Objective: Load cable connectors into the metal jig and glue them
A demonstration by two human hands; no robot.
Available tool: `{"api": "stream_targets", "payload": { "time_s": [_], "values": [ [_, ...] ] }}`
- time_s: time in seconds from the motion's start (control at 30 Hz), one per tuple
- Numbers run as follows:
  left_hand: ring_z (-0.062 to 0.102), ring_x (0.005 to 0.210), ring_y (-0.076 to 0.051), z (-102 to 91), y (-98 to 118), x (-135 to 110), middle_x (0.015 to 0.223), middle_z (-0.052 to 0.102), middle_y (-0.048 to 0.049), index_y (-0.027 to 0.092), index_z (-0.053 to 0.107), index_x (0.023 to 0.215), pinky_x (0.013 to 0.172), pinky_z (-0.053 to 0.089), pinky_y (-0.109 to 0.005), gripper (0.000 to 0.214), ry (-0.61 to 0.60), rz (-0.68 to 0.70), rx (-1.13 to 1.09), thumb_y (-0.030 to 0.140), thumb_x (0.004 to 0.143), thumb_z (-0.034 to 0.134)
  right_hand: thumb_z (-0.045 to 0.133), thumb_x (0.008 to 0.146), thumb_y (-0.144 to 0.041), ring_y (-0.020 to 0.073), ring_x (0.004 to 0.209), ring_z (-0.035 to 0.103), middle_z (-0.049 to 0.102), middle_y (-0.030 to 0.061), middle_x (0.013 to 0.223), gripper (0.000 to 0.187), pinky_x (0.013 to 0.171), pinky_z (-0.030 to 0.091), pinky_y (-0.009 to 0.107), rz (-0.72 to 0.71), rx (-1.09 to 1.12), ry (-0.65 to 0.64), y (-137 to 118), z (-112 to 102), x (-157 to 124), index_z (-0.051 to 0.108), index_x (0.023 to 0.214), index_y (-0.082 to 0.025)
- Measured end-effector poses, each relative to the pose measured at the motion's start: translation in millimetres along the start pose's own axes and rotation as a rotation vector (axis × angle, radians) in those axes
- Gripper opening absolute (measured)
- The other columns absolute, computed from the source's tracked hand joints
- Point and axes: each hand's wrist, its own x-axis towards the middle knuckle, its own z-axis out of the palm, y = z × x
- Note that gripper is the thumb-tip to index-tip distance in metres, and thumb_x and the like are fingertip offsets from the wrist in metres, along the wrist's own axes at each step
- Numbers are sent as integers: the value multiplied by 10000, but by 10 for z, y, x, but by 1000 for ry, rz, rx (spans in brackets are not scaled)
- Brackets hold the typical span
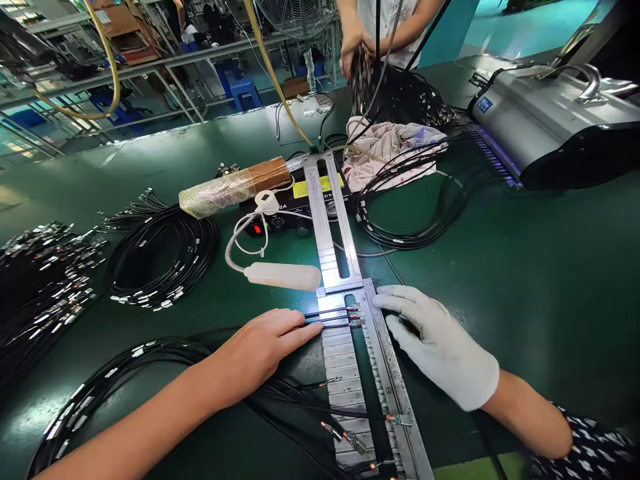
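My bare left hand [270, 347] pinches thin black cables [327, 317] lying across a slotted metal fixture [345, 373]. Three cable ends with small metal connectors [356, 315] rest side by side in the upper slots, against the fixture's right-hand rail. My right hand [435, 340], in a white glove, has its fingers stretched out, with the fingertips at the outer edge of that rail [383, 353]. More loose cable ends with bared coloured wires [350, 437] lie over the lower part of the fixture. A white lamp head [283, 275] lights the slots from above.
Coiled black cables [163, 257] and a heap of cable ends [55, 273] lie left. Behind the fixture are a black control box [280, 223], a wrapped roll [235, 187] and a cloth [390, 150]. A silver machine [555, 123] stands right. A co-worker's hands [357, 43] hold cables opposite.
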Motion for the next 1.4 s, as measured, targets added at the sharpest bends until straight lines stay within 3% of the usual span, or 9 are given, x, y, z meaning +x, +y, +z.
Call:
{"api": "stream_targets", "payload": {
  "time_s": [0.2, 0.37, 0.63, 0.73, 0.87, 1.0, 1.13, 1.3, 1.4],
  "values": [
    [600, 850, -149, -72, -57, 112, 991, 617, -42, 244, 558, 1273, 727, 468, -228, 500, -38, -54, -313, 20, 931, 270, 496, 894, -101, 220, 1121, 620, 615, 33, 1254, 398, 975, 533, 449, 8, -10, -6, -1, 2, 7, 567, 1227, -308],
    [589, 850, -144, -96, -74, 174, 976, 610, -42, 232, 569, 1275, 734, 452, -222, 511, -82, -55, -355, 3, 923, 278, 487, 913, -116, 217, 1121, 619, 616, 30, 1258, 391, 966, 533, 444, 17, -13, -17, -10, -7, 7, 559, 1242, -313],
    [518, 823, -183, 209, 43, 38, 1001, 582, -68, 221, 497, 1367, 726, 397, -298, 543, 69, 25, 87, 3, 911, 298, 414, 915, -100, 239, 1143, 612, 529, 69, 1406, 450, 866, 558, 402, -177, -106, -103, -126, -118, 41, 578, 1273, -317],
    [470, 997, -235, 342, 202, -47, 1110, 527, -109, 218, 464, 1404, 853, 347, -380, 570, 176, -59, 251, -11, 914, 286, 438, 887, -95, 242, 997, 667, 611, 79, 1322, 418, 742, 573, 377, -225, -197, -82, -192, -140, 87, 652, 1181, -303],
    [438, 947, -225, 433, 284, -68, 1025, 483, -82, 269, 474, 1407, 821, 336, -375, 561, 226, -165, 233, 9, 934, 322, 492, 897, -122, 240, 978, 677, 645, 84, 1277, 348, 764, 572, 383, -249, -204, -32, -185, -106, 104, 695, 1115, -301],
    [461, 937, -207, 374, 249, -87, 1015, 493, -62, 324, 509, 1368, 810, 368, -352, 535, 245, -158, 172, 38, 949, 338, 505, 914, -141, 230, 1060, 662, 632, 90, 1302, 312, 855, 564, 388, -282, -153, -21, -105, -59, 77, 709, 1104, -281],
    [492, 1057, -220, 234, 348, -283, 1119, 575, -89, 205, 511, 1315, 945, 338, -394, 363, 174, -102, 98, 118, 979, 403, 471, 905, -111, 231, 1133, 634, 600, 81, 1352, 380, 914, 545, 415, -290, -143, -35, -43, -36, 42, 691, 1159, -289],
    [533, 803, -146, 5, 576, -543, 835, 590, 12, 211, 587, 923, 861, 356, -323, 181, -45, -156, -41, 178, 1002, 427, 456, 914, -127, 234, 1182, 608, 584, 76, 1373, 386, 967, 519, 440, -280, -131, -63, -29, -30, 15, 687, 1178, -288],
    [545, 716, -117, -32, 613, -562, 772, 592, 45, 216, 580, 860, 828, 372, -299, 184, -7, -187, -16, 192, 995, 458, 456, 923, -145, 242, 1151, 626, 602, 80, 1345, 365, 939, 537, 448, -269, -139, -51, -41, -34, 19, 701, 1152, -290]
  ]
}}
